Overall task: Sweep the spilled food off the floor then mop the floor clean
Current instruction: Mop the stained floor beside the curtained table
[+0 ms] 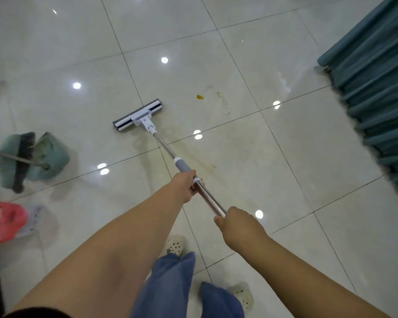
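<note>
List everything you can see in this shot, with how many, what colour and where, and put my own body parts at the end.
mop: one, white and grey head on a silver pole, head flat on the tiles at centre
food stains: a few, yellow-orange spot and smears, right of the mop head
broom: one, dark bristles, at left, blurred
dustpan: one, pale green, at left beside the broom
pink object: one, lower left edge, too blurred to identify
curtain: one, teal, right edge
floor: glossy cream tiles
shoes: two, cream, perforated, bottom centre
trouser legs: two, blue
left hand: gripping the pole lower down
right hand: gripping the pole nearer its top
</note>
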The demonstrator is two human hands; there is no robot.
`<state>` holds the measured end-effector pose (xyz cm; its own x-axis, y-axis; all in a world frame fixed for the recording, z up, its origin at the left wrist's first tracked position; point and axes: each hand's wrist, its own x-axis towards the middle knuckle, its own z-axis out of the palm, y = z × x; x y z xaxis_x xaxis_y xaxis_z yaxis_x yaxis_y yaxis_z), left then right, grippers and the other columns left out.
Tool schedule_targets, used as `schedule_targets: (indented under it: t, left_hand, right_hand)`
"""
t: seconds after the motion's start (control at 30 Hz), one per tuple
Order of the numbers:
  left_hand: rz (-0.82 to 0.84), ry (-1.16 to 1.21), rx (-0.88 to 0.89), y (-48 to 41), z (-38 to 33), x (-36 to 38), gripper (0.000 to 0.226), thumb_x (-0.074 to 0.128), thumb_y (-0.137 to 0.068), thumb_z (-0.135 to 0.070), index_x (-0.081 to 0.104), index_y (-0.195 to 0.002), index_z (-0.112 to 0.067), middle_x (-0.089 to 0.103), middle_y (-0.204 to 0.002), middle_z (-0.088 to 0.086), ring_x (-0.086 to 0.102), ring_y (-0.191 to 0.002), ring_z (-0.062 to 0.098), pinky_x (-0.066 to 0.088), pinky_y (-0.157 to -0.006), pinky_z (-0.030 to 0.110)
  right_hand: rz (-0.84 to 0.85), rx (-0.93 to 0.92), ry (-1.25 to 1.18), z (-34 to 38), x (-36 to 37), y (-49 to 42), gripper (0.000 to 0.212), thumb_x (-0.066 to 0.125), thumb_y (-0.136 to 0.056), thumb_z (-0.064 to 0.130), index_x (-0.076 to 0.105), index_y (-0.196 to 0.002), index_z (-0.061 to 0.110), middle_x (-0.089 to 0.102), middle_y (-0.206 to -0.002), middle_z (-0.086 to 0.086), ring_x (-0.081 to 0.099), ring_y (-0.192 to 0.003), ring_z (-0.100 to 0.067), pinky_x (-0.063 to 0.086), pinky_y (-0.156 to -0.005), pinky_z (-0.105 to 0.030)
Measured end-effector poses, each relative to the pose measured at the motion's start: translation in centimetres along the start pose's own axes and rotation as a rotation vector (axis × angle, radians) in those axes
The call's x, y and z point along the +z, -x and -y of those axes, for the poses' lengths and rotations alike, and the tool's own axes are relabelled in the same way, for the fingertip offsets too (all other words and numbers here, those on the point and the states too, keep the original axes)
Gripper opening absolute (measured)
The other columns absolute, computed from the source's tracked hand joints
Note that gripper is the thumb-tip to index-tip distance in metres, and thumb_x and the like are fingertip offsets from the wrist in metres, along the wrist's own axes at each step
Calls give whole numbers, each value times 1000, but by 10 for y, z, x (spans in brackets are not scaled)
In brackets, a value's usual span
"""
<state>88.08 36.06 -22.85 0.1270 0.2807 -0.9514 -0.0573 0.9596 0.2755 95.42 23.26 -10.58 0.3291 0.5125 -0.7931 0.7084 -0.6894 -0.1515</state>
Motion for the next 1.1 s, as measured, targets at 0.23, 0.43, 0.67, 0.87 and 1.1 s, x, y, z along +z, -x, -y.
schedule_targets:
  t: [0.23,0.43,0.67,0.87,1.1]
  left_hand:
    - [-39,-178,61,-4,-27,-23,9,44,-97,-5,42,-90,-1,47,-75,12,52,-58,21,53,-56,30]
    - [-23,-200,54,1,41,-20,7,42,-98,-5,43,-91,-2,46,-78,11,53,-60,21,52,-64,32]
    - [60,-231,-28,41,168,23,17,43,-97,-4,44,-80,-4,48,-77,13,54,-61,23,53,-71,35]
    - [176,-163,-216,84,303,64,9,53,-93,-1,46,-97,1,54,-87,17,59,-70,24,56,-75,37]
    - [262,-75,-342,142,411,106,9,56,-88,6,48,-86,3,58,-87,17,61,-74,24,55,-72,35]
  right_hand:
    - [68,-1,-41,34,13,-12,23,46,-98,34,50,-106,12,49,-80,-1,51,-78,-21,45,-67,-30]
    - [78,-22,8,-25,55,18,17,45,-98,24,46,-110,13,55,-95,-3,55,-79,-16,50,-73,-28]
    - [43,-66,126,-157,74,89,16,42,-99,32,33,-97,20,49,-89,2,49,-71,-13,32,-49,-15]
    - [48,22,241,-287,91,170,20,40,-98,39,31,-97,22,46,-85,4,48,-76,-17,26,-48,-19]
    - [-23,151,349,-386,104,246,20,37,-98,44,26,-99,27,42,-77,8,50,-75,-15,32,-52,-23]
